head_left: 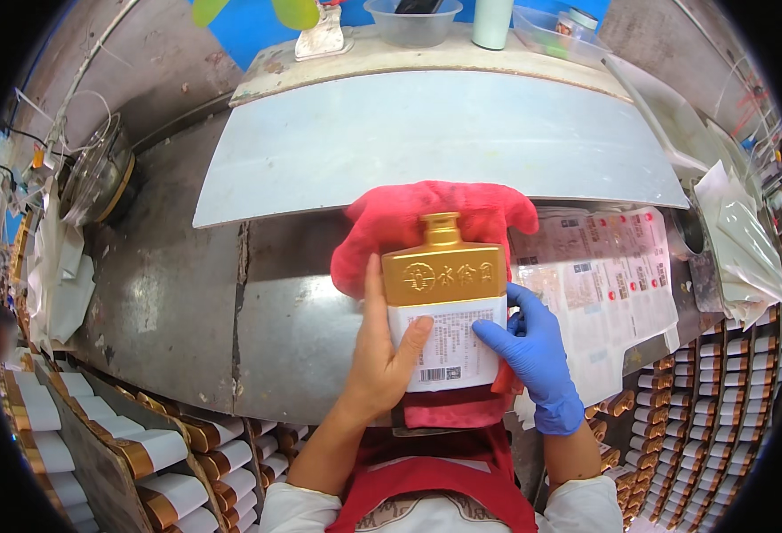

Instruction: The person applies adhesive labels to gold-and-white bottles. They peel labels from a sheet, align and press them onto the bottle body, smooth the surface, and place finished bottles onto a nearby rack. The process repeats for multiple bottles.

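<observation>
A flat, wide bottle (pixel 446 293), gold at the neck and shoulders and white below, is held upright in the picture between both hands. Printed text and a square code cover its white part. My bare left hand (pixel 382 351) grips its left side, thumb on the white face. On the other side my right hand (pixel 529 351), in a blue glove, presses its thumb to the white face, its fingers partly hidden behind the edge. Behind the bottle lies a bunched red cloth (pixel 373 231) on the metal table (pixel 298 338).
Sheets of printed labels (pixel 600 275) lie right of the cloth. Beyond stands a pale raised board (pixel 435 133), with a plastic tub (pixel 409 25) and a green cylinder (pixel 492 22) behind it. Racks of gold-and-white bottles (pixel 164 444) flank me, more bottles (pixel 702 400) at right.
</observation>
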Action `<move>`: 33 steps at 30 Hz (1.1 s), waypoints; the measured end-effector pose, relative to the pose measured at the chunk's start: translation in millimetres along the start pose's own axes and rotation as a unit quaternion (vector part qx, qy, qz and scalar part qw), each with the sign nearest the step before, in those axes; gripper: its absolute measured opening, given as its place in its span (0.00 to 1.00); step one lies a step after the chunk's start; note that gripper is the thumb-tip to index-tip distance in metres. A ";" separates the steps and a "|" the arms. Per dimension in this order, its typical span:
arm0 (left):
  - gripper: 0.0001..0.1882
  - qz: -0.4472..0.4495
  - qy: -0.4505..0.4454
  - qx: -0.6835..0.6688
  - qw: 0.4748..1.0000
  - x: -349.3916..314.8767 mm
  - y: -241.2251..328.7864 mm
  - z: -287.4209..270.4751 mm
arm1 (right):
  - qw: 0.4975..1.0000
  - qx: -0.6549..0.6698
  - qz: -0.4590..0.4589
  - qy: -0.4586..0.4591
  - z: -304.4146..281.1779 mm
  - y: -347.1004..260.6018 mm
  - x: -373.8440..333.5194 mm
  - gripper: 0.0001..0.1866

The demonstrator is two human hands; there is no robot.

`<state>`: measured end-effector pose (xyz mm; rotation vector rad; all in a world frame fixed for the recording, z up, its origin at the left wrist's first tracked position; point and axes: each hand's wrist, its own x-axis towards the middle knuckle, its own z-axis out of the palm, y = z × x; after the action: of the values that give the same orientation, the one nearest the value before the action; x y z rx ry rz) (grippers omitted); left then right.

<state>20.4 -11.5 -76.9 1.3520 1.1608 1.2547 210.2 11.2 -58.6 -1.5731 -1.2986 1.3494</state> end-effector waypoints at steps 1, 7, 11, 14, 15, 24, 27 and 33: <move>0.39 0.004 -0.005 -0.001 1.000 0.2 -1.3 -0.2 | 1.000 0.002 0.002 0.005 0.8 -1.7 -0.8 0.32; 0.40 0.023 -0.024 -0.002 0.999 -1.2 -2.7 -5.0 | 1.000 0.010 0.000 0.009 3.6 1.8 1.0 0.30; 0.39 0.029 -0.040 0.001 0.999 -0.9 -2.4 -8.0 | 1.000 0.020 -0.006 0.003 3.1 4.3 3.2 0.30; 0.39 0.037 -0.041 0.013 0.998 -1.0 -2.7 -9.0 | 1.000 0.009 -0.004 0.003 2.2 5.9 2.5 0.30; 0.38 0.040 -0.040 0.016 0.998 -1.1 -2.6 -8.8 | 1.000 0.019 -0.011 0.005 2.5 6.0 2.6 0.29; 0.38 0.055 0.002 0.009 0.998 -1.2 -11.8 -0.6 | 0.999 -0.038 -0.030 -0.003 0.9 5.9 5.3 0.30; 0.39 0.066 0.010 0.017 0.998 -0.8 -11.0 -0.2 | 0.999 0.000 -0.035 -0.005 0.4 5.6 1.8 0.31; 0.40 0.042 0.013 0.011 0.999 -2.1 -5.3 2.9 | 0.997 -0.061 -0.037 -0.008 5.5 -6.4 -5.8 0.29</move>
<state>22.9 -13.1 -82.6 1.4169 1.1478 1.3261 203.4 6.8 -52.3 -1.5812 -1.4583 1.2603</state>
